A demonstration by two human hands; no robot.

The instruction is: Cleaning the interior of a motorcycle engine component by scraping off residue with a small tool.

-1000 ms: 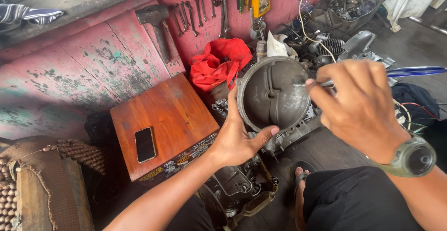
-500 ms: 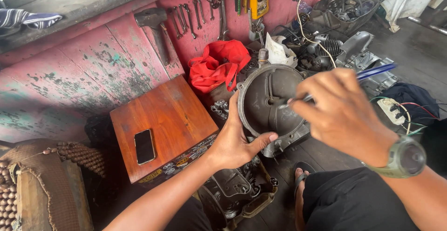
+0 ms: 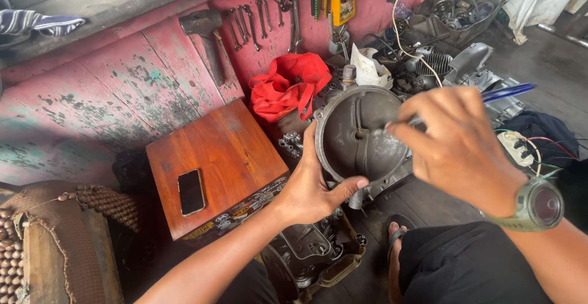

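My left hand (image 3: 315, 187) grips the lower left rim of a round grey metal engine cover (image 3: 358, 135), holding it tilted with its hollow inside facing me. My right hand (image 3: 459, 148) is closed around a thin tool with a blue handle (image 3: 505, 91); its tip rests inside the cover near the right rim. A green wristwatch (image 3: 536, 205) sits on my right wrist. Below the cover lies a dark engine casing (image 3: 312, 255) on the floor.
A wooden box (image 3: 217, 163) with a black phone (image 3: 191, 191) on it stands at left. A red cloth bag (image 3: 288, 90), wrenches and a hammer (image 3: 208, 34) lean against the pink wall. Engine parts and wires (image 3: 441, 65) crowd the right. My sandalled foot (image 3: 395, 243) is below.
My right hand has shifted left and down, bringing the tool tip further inside the cover. The left hand keeps its grip on the cover, which has tilted slightly.
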